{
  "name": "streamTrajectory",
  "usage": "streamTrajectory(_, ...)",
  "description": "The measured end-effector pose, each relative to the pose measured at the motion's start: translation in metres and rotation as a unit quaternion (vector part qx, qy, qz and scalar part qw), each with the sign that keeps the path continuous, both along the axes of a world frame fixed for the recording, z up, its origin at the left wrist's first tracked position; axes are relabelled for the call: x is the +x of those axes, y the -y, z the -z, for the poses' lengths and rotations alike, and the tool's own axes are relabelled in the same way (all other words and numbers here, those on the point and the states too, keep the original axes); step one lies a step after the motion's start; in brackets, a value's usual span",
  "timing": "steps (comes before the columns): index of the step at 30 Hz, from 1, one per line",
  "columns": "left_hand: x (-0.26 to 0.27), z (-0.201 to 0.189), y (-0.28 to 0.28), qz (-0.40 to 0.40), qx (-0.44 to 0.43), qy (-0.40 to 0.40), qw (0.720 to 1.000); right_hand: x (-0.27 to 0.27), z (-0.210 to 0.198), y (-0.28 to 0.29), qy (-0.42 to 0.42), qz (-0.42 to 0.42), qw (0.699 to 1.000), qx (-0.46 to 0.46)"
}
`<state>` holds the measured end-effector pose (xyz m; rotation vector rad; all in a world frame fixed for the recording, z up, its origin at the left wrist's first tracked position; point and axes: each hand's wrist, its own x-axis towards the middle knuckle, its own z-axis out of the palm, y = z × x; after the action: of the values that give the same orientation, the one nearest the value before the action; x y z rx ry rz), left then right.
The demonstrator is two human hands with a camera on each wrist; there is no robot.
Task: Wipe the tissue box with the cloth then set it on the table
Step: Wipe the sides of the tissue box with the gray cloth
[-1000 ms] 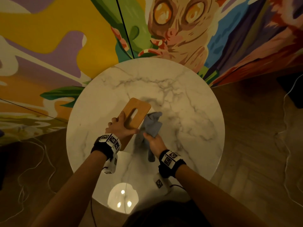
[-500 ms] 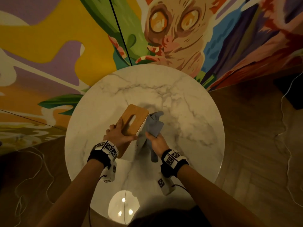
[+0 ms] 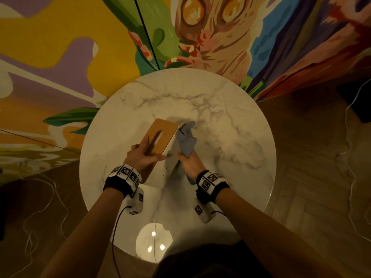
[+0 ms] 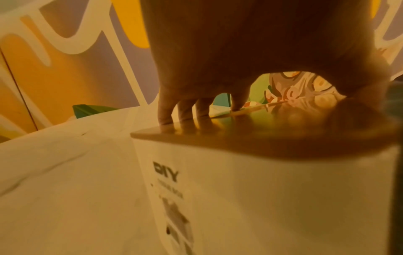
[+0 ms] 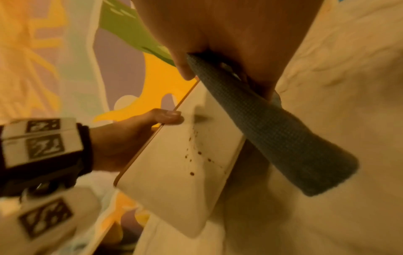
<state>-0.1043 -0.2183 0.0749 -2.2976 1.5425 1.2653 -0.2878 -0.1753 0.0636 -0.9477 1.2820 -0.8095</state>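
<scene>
The tissue box (image 3: 169, 167) has a white body and a wooden lid (image 3: 162, 137) with a slot. It is held tilted over the round marble table (image 3: 230, 137). My left hand (image 3: 143, 157) grips the lid's near end, thumb over its right edge. In the left wrist view the fingers (image 4: 185, 110) stand on the lid above the box (image 4: 261, 189). My right hand (image 3: 189, 164) holds a grey cloth (image 3: 186, 141) against the box's right side. The right wrist view shows the cloth (image 5: 272, 129) across the white side (image 5: 174, 172), which carries small brown specks.
A painted mural wall (image 3: 80, 47) rises right behind the table. Wooden floor (image 3: 311, 157) lies to the right, with thin cables (image 3: 349, 109) on it and more cables on the left. A lamp reflection (image 3: 154, 241) shines on the table's near edge.
My right hand and the cloth have slid a little farther along the box's right side. The left hand keeps its grip on the lid.
</scene>
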Motion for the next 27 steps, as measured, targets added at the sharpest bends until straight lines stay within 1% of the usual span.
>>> streamTrajectory(1,0.003,0.001,0.001,-0.011,0.001,-0.009,1.000,0.003,0.002,-0.005,-0.003,-0.018,0.999,-0.026)
streamTrajectory(2,0.007,0.005,0.003,-0.020,0.000,-0.017,1.000,0.005,0.003,-0.010,-0.021,-0.053,0.997,-0.057)
streamTrajectory(4,0.018,0.014,0.010,-0.025,0.007,-0.034,0.999,0.009,0.018,-0.020,-0.074,-0.153,0.980,-0.100)
streamTrajectory(5,0.021,0.017,0.013,-0.022,0.015,-0.036,0.999,0.009,0.028,-0.022,-0.097,-0.189,0.972,-0.103)
streamTrajectory(6,0.022,0.018,0.016,-0.018,0.021,-0.033,0.999,0.007,0.031,-0.022,-0.111,-0.196,0.970,-0.089)
streamTrajectory(7,0.021,0.017,0.016,-0.016,0.024,-0.030,0.999,0.005,0.034,-0.020,-0.110,-0.178,0.975,-0.070)
streamTrajectory(9,0.016,0.013,0.014,-0.015,0.014,-0.026,0.999,0.005,0.026,-0.013,-0.076,-0.094,0.992,-0.033)
streamTrajectory(10,0.013,0.011,0.013,-0.018,0.010,-0.024,1.000,0.005,0.017,-0.009,-0.057,-0.061,0.996,-0.030)
streamTrajectory(11,0.013,0.011,0.013,-0.022,0.007,-0.022,0.999,0.007,0.013,-0.006,-0.044,-0.046,0.997,-0.039)
streamTrajectory(12,0.014,0.013,0.013,-0.024,0.007,-0.024,0.999,0.011,0.006,-0.004,-0.045,-0.055,0.996,-0.056)
streamTrajectory(14,0.022,0.021,0.015,-0.017,0.006,-0.040,0.999,0.020,0.003,-0.009,-0.064,-0.107,0.986,-0.107)
streamTrajectory(15,0.028,0.027,0.017,-0.011,0.007,-0.045,0.999,0.024,0.008,-0.014,-0.069,-0.131,0.981,-0.128)
streamTrajectory(17,0.037,0.038,0.020,-0.010,0.011,-0.042,0.999,0.024,0.024,-0.026,-0.108,-0.173,0.966,-0.158)
streamTrajectory(18,0.036,0.036,0.020,-0.011,0.008,-0.039,0.999,0.022,0.032,-0.032,-0.118,-0.186,0.963,-0.156)
streamTrajectory(19,0.033,0.029,0.018,-0.012,0.003,-0.036,0.999,0.019,0.037,-0.036,-0.111,-0.188,0.966,-0.138)
streamTrajectory(20,0.026,0.020,0.016,-0.014,-0.003,-0.036,0.999,0.016,0.033,-0.039,-0.073,-0.176,0.977,-0.100)
streamTrajectory(21,0.021,0.015,0.014,-0.016,-0.004,-0.033,0.999,0.014,0.028,-0.037,-0.006,-0.140,0.989,-0.043)
streamTrajectory(22,0.017,0.012,0.013,-0.019,-0.003,-0.031,0.999,0.013,0.016,-0.034,0.074,-0.086,0.993,0.014)
streamTrajectory(23,0.014,0.010,0.012,-0.024,-0.002,-0.030,0.999,0.016,0.016,-0.026,0.136,-0.025,0.989,0.060)
streamTrajectory(25,0.011,0.008,0.011,-0.041,0.003,-0.031,0.999,0.020,0.014,-0.005,0.185,0.074,0.972,0.128)
streamTrajectory(26,0.011,0.008,0.010,-0.048,0.001,-0.033,0.998,0.019,0.020,0.005,0.213,0.118,0.958,0.150)
streamTrajectory(27,0.010,0.006,0.009,-0.051,-0.002,-0.033,0.998,0.017,0.025,0.014,0.249,0.165,0.939,0.172)
